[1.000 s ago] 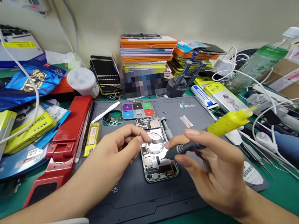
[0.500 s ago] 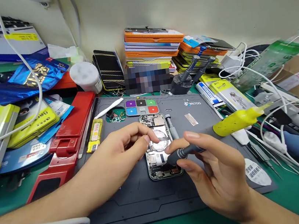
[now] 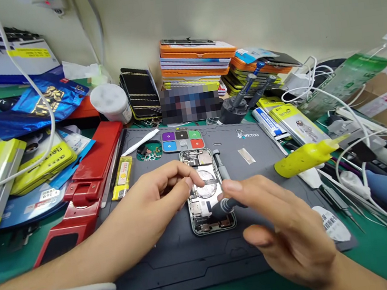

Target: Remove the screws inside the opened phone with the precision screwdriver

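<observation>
An opened phone lies on the dark grey mat, its inner parts showing. Over its left edge is my left hand, index finger and thumb close together; whatever may be between them is too small to make out. My right hand is at the phone's lower right, its thumb spread away from the index finger. A dark screwdriver slants over the phone's lower part, beneath my right index finger and partly hidden by that hand. Another grey screwdriver lies along the phone's right side.
A coloured tray and a white stick lie behind the phone. Left are a yellow-wrapped battery and a red clamp-like tool. To the right lies a yellow bottle, near cables and tweezers. Stacked boxes stand at the back.
My right thumb has moved down, away from the index finger and the screwdriver. The screwdriver has tilted and shifted slightly left. My left hand has barely moved.
</observation>
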A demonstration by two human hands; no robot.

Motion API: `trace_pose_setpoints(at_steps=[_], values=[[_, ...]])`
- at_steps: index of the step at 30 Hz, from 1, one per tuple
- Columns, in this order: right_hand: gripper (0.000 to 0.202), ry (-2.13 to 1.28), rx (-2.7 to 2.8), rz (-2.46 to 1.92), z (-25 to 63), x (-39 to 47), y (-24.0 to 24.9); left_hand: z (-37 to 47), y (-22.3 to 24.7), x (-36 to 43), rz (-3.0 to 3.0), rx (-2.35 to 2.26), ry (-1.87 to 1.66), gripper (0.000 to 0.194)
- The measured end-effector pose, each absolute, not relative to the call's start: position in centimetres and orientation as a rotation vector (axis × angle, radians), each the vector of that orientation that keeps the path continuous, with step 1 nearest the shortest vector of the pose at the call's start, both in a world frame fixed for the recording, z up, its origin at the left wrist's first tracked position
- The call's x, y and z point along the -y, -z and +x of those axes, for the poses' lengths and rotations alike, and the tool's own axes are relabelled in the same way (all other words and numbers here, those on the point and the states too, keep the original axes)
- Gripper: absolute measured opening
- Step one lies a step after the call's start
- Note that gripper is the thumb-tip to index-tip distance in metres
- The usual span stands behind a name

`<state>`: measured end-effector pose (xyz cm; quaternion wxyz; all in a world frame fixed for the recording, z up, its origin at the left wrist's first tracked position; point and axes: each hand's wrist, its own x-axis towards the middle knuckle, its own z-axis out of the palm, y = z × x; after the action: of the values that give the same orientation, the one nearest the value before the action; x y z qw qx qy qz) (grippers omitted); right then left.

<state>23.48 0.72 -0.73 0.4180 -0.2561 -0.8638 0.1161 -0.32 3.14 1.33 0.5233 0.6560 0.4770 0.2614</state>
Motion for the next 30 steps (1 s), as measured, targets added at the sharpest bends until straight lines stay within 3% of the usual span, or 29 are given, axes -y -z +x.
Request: trace_pose_setpoints(at_steps=[5, 11, 20, 30], values=[[0.050, -0.384, 2.165, -0.651, 23.8, -0.7, 0.3, -0.3, -1.0, -3.1, 1.561, -1.153, -0.618, 0.028], [0.049, -0.231, 2.152, -0.750, 23.6, -0.5, -0.1, -0.2, -0.7, -3.0, 1.565, -1.212, -0.611, 0.033], [0.054, -0.274, 2.091, -0.849, 22.7, -0.8, -0.5, -0.1, -0.8, -3.1, 1.553, -1.174, -0.572, 0.026], [0.058, -0.343, 2.187, -0.619, 23.7, -0.2, -0.1, 0.0, -1.5, -3.2, 1.613, -1.138, -0.562, 0.023]])
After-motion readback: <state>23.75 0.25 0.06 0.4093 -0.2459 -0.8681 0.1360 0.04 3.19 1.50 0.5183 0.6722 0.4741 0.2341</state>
